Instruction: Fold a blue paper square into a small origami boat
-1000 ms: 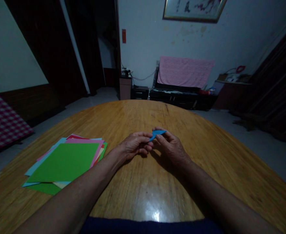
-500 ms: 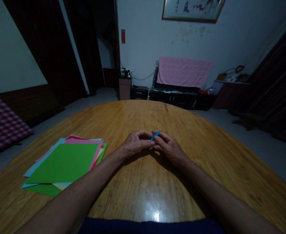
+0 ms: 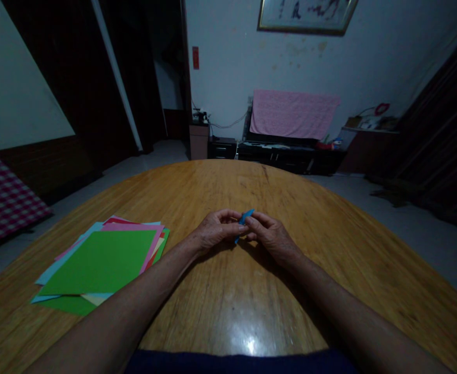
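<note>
A small folded piece of blue paper (image 3: 245,218) stands pinched between both my hands over the middle of the round wooden table (image 3: 330,249). My left hand (image 3: 216,230) curls its fingers round the paper's left side. My right hand (image 3: 270,235) pinches it from the right with thumb and fingertips. Only a narrow blue strip shows between the fingers; the rest is hidden. Both forearms rest on the table.
A fanned stack of coloured paper sheets (image 3: 99,258), green on top, lies on the table to the left of my left arm. Beyond the table stand a low dark cabinet with a pink cloth (image 3: 293,114) and a checked cushion (image 3: 2,200) at far left.
The blue paper showed as a wider pointed flap above my right fingers one second ago; now it is folded narrower and tucked between both hands, which have drawn closer together.
</note>
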The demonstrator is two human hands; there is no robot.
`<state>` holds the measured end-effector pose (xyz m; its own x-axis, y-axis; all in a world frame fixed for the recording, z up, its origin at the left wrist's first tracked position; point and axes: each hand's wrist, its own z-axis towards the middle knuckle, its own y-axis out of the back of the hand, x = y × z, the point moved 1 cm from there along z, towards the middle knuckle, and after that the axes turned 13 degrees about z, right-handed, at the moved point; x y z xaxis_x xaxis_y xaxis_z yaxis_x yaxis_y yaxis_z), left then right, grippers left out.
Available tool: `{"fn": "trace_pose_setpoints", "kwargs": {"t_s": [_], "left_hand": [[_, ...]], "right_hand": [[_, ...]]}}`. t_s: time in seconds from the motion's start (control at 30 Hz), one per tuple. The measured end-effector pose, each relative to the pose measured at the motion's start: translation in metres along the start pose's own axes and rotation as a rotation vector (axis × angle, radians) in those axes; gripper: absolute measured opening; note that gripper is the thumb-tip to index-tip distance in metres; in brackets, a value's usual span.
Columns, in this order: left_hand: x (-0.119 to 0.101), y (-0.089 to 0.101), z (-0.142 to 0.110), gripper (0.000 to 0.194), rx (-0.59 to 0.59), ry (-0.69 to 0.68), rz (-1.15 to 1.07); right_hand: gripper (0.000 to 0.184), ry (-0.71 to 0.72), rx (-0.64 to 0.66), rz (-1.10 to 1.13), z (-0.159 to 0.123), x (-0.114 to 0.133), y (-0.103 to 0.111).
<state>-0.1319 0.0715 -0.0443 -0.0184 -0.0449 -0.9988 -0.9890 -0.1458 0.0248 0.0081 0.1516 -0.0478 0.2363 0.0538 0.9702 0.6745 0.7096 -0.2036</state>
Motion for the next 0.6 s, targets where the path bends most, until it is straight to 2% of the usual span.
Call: {"fn": "trace_pose_setpoints", "kwargs": {"t_s": [0.2, 0.6], "left_hand": [[0.0016, -0.0005, 0.0015, 0.039, -0.02, 0.037, -0.048], [0.0024, -0.0026, 0.0026, 0.037, -0.022, 0.047, -0.048]], "right_hand": [[0.027, 0.002, -0.049, -0.028, -0.002, 0.0027, -0.0021], [0.032, 0.004, -0.051, -0.07, -0.0013, 0.0012, -0.0019]]}}
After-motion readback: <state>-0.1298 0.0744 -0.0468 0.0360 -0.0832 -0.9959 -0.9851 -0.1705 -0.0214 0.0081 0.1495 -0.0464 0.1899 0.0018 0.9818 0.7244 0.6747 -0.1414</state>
